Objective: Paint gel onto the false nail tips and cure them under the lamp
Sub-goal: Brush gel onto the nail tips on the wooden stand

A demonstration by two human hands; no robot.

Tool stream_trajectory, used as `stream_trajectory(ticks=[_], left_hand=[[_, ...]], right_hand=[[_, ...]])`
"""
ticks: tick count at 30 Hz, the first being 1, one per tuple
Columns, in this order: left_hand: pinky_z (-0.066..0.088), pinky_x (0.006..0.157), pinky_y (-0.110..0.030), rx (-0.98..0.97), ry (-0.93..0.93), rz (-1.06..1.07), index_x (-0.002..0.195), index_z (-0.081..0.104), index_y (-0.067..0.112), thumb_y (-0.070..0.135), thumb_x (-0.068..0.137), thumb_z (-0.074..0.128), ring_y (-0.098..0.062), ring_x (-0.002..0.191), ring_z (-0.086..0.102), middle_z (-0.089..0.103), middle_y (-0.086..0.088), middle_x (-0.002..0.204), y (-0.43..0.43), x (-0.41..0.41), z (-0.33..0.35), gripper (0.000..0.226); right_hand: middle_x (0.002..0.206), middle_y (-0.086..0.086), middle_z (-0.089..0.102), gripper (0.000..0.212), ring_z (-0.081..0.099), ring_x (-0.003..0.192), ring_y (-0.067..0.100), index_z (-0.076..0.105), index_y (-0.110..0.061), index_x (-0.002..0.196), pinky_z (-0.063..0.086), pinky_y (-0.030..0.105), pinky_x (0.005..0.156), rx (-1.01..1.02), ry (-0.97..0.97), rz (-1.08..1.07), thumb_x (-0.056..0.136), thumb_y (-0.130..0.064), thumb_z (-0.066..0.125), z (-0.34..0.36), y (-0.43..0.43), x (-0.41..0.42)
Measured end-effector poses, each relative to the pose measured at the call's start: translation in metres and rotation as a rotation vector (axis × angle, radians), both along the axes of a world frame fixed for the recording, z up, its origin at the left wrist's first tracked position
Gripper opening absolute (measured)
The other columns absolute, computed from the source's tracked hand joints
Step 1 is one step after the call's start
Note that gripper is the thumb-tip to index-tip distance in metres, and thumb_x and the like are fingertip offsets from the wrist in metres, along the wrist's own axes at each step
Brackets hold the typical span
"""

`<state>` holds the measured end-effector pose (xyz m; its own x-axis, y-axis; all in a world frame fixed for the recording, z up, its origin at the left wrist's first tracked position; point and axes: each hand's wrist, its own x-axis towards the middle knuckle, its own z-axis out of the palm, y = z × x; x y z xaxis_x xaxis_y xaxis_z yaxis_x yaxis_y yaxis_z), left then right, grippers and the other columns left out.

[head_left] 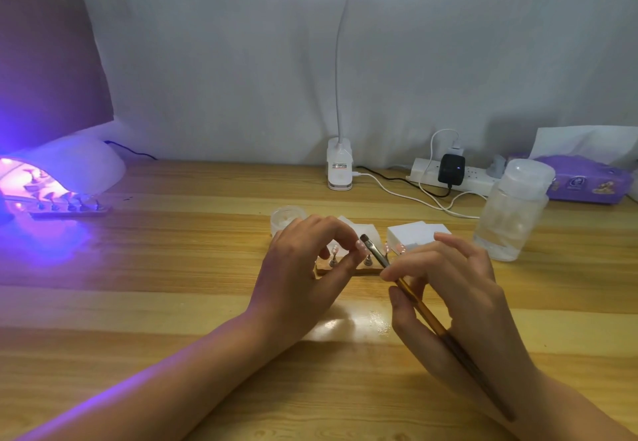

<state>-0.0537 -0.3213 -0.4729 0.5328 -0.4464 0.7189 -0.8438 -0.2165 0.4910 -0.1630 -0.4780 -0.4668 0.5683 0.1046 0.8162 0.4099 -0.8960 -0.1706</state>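
A small wooden stand (pixel 366 270) with false nail tips on metal posts sits at the table's middle. My left hand (pixel 303 268) curls over it and pinches one nail tip (pixel 361 245) between thumb and forefinger. My right hand (pixel 448 288) grips a gold-handled gel brush (pixel 407 290); its dark bristles touch that tip. Another tip (pixel 335 249) shows under my left fingers. At far left the white curing lamp (pixel 69 167) glows violet over a second stand of tips (pixel 69 209). A small gel jar (pixel 288 218) stands behind my left hand.
A white clip-on desk lamp (pixel 340 167) stands at the back centre, with a power strip (pixel 448 173) and cables to its right. A clear plastic bottle (pixel 511 212), white blocks (pixel 417 233) and a purple tissue box (pixel 583 181) are at right.
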Motion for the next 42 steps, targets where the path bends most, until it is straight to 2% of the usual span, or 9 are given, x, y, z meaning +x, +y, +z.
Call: stream_trajectory(ticks=[7,12,20,29,33,35,37,39,42], left_hand=[[0.047,0.069,-0.044,0.011,-0.022,0.022,0.09,0.066,0.021,0.027,0.086,0.066,-0.012,0.075,0.053,0.063,0.014,0.086,0.0001,0.0003,-0.0001,0.008],[0.047,0.069,-0.041,0.0,-0.024,0.011,0.09,0.066,0.022,0.038,0.087,0.059,-0.01,0.075,0.052,0.063,0.015,0.086,0.0,0.0009,-0.0003,0.018],[0.047,0.069,-0.042,-0.018,-0.009,0.01,0.09,0.066,0.024,0.04,0.087,0.06,-0.009,0.075,0.053,0.064,0.015,0.086,-0.0003,0.0017,-0.0017,0.017],[0.043,0.069,-0.032,0.004,-0.008,0.032,0.091,0.065,0.027,0.042,0.088,0.059,-0.008,0.078,0.054,0.064,0.019,0.088,0.0001,0.0027,-0.0032,0.016],[0.044,0.071,-0.034,0.007,-0.014,0.046,0.089,0.063,0.03,0.039,0.088,0.062,-0.007,0.077,0.052,0.063,0.02,0.085,-0.0007,0.0027,-0.0034,0.01],[0.043,0.07,-0.033,0.014,-0.037,0.037,0.088,0.063,0.03,0.039,0.087,0.061,-0.005,0.076,0.05,0.063,0.02,0.085,-0.0011,0.0016,-0.0026,0.009],[0.042,0.07,-0.03,0.026,-0.06,0.026,0.089,0.064,0.029,0.037,0.087,0.061,-0.003,0.075,0.05,0.063,0.021,0.086,-0.001,-0.0001,-0.0016,0.009],[0.042,0.069,-0.028,0.044,-0.087,0.022,0.09,0.065,0.025,0.036,0.087,0.063,-0.004,0.075,0.051,0.063,0.02,0.087,-0.0009,-0.002,-0.0009,0.011],[0.044,0.068,-0.025,0.081,-0.14,0.012,0.093,0.065,0.021,0.034,0.087,0.067,-0.006,0.075,0.052,0.062,0.018,0.087,-0.0006,-0.006,-0.0002,0.014]], right_hand=[[0.092,-0.024,0.057,0.012,0.057,0.063,0.0,0.063,-0.024,0.092,0.035,0.045,0.108,-0.022,0.003,0.013,0.081,-0.019,0.061,-0.0008,-0.0001,0.0007],[0.089,-0.022,0.058,0.012,0.057,0.064,0.001,0.063,-0.024,0.089,0.034,0.043,0.108,-0.032,0.01,-0.001,0.078,-0.018,0.06,-0.001,-0.0001,0.001],[0.082,-0.017,0.06,0.016,0.059,0.066,0.003,0.056,-0.027,0.089,0.033,0.039,0.109,-0.01,0.023,-0.007,0.075,-0.018,0.058,-0.0004,0.0006,0.0008],[0.072,-0.012,0.058,0.01,0.061,0.07,0.008,0.064,-0.015,0.076,0.033,0.042,0.11,0.027,0.019,-0.017,0.073,-0.017,0.055,0.0031,0.0016,-0.0035],[0.085,-0.012,0.063,0.015,0.06,0.074,0.002,0.06,-0.021,0.097,0.031,0.043,0.111,0.058,-0.031,-0.019,0.082,-0.018,0.055,0.0023,-0.0004,-0.0027],[0.096,-0.013,0.065,0.02,0.061,0.085,-0.002,0.056,-0.027,0.111,0.029,0.042,0.111,0.07,-0.037,-0.019,0.092,-0.022,0.053,0.0025,-0.0015,-0.002],[0.102,-0.013,0.065,0.019,0.061,0.099,0.0,0.057,-0.028,0.115,0.029,0.043,0.111,0.06,-0.033,-0.032,0.097,-0.026,0.051,0.0027,-0.0026,-0.0014],[0.108,-0.01,0.064,0.02,0.058,0.107,0.006,0.058,-0.028,0.114,0.03,0.045,0.11,0.028,-0.019,-0.081,0.095,-0.033,0.053,0.0015,-0.0032,-0.0002],[0.114,-0.008,0.059,0.038,0.051,0.111,0.007,0.053,-0.026,0.119,0.03,0.042,0.109,0.007,0.04,-0.145,0.086,-0.043,0.06,-0.0011,-0.0031,0.0013]])
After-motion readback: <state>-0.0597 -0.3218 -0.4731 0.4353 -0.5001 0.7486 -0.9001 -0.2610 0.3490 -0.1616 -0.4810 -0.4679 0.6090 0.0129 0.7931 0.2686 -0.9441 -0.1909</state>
